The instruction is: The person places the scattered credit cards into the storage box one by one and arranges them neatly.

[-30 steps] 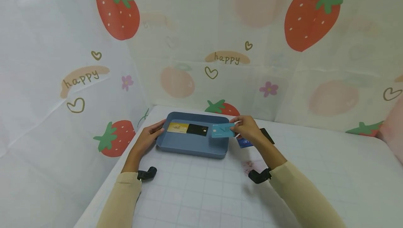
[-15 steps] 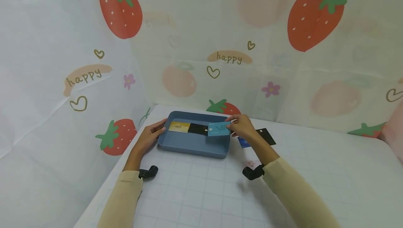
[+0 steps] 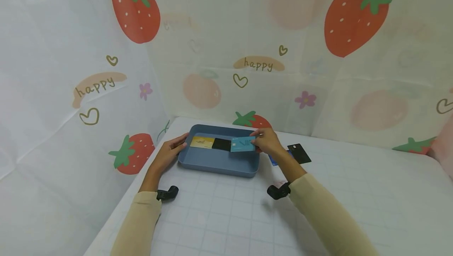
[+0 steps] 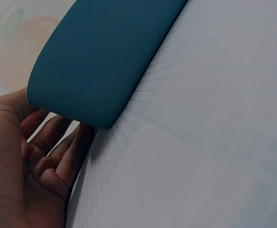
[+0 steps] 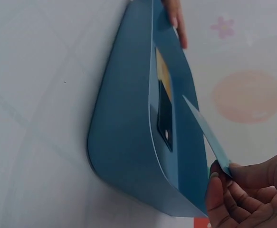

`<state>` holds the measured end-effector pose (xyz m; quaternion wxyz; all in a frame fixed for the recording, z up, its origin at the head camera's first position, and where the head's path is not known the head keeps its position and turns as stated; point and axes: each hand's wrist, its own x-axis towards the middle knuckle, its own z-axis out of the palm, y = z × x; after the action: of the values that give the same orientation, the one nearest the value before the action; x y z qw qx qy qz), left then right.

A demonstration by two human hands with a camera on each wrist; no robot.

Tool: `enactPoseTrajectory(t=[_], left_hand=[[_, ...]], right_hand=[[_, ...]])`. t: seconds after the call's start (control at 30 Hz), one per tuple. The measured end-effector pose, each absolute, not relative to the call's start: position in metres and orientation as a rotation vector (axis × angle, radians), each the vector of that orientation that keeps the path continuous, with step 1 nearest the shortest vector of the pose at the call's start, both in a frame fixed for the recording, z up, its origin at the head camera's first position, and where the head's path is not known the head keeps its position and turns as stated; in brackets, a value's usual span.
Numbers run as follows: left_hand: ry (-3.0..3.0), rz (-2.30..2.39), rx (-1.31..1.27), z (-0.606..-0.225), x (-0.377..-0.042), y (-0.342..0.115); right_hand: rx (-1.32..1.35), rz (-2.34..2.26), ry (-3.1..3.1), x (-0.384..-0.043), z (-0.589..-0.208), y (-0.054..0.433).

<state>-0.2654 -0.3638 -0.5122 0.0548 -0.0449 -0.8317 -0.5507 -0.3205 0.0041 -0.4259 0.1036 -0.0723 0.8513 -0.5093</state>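
Observation:
A blue-grey rectangular tray (image 3: pixel 217 162) stands on the table, its left end held by my left hand (image 3: pixel 165 157). In the left wrist view the fingers (image 4: pixel 71 154) lie against the tray's outer end. Over the tray's right part, my right hand (image 3: pixel 268 142) pinches a light blue bank card (image 3: pixel 242 144) by its right edge. The right wrist view shows that card tilted and raised above the tray floor. Inside the tray a yellow card (image 3: pixel 201 142) and a black card (image 3: pixel 221 144) lie side by side; the light blue card overlaps the black one's right end in the head view.
Right of the tray, a second black card (image 3: pixel 299 153) and a blue card (image 3: pixel 273 160), partly hidden by my right forearm, lie on the table. A pinkish patch (image 3: pixel 280 183) shows near the right wrist camera. A strawberry-print cloth (image 3: pixel 262 98) hangs behind the table.
My right hand has moved left with the light blue card, bringing it from the tray's right edge over the tray and closer to the black card. The left hand stays at the tray.

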Motion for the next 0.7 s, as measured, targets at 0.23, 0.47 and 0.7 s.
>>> enactPoseTrajectory(t=[0.23,0.47,0.7], left_hand=[[-2.512,-1.704,-0.14,-0.514,-0.266,-0.365],[-2.509,-1.697,-0.137,-0.514,-0.267,-0.366],[-2.517,-1.683,-0.11,-0.513,-0.267,-0.365]], right_hand=[[-0.172,-1.506,2.493,-0.323,-0.43,-0.003],[-0.132,-1.51,2.499,-0.328,-0.434,-0.01],[-0.088,-1.583,2.424,-0.333,-0.438,-0.018]])
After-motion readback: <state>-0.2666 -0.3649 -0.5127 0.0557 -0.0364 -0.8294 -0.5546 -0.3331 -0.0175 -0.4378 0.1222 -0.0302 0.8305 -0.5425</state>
